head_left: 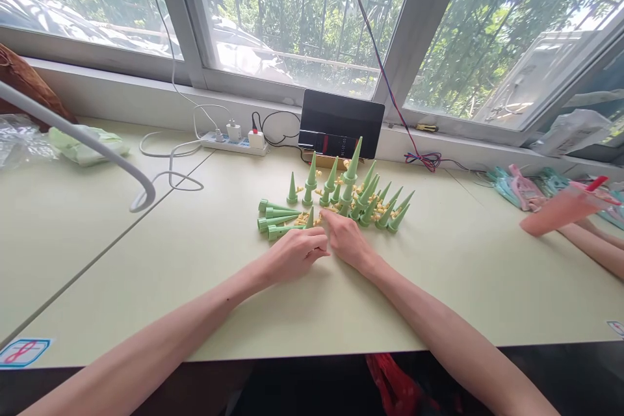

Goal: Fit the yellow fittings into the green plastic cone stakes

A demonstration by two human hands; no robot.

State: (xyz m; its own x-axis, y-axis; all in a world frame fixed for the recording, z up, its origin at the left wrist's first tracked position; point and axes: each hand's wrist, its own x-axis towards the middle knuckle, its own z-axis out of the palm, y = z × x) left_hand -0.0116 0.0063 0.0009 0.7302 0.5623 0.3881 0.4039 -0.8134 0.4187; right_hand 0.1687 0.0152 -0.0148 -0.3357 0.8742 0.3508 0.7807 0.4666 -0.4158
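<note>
My left hand [297, 252] is closed low over the table, with its fingers curled inward. A pointed green plastic spike [311, 217] rises just behind its knuckles; its base is hidden, and I cannot tell whether the hand grips it. Close by on the right, my right hand [348, 238] reaches forward with the index finger at the small yellow plastic pieces [302, 219]. Its other fingers are bent, and whatever is at the fingertips is too small to make out. Several green spikes [280, 222] lie left of the hands. Others, like the tall stacked spike [353, 166], stand behind and to the right.
A black tablet [341, 123] leans below the window behind the spikes. A power strip [234, 143] with white cables is at back left, near a curved white tube [88, 127]. On the right are a pink drink cup [560, 208], plastic bags [517, 187] and another person's arm [592, 244].
</note>
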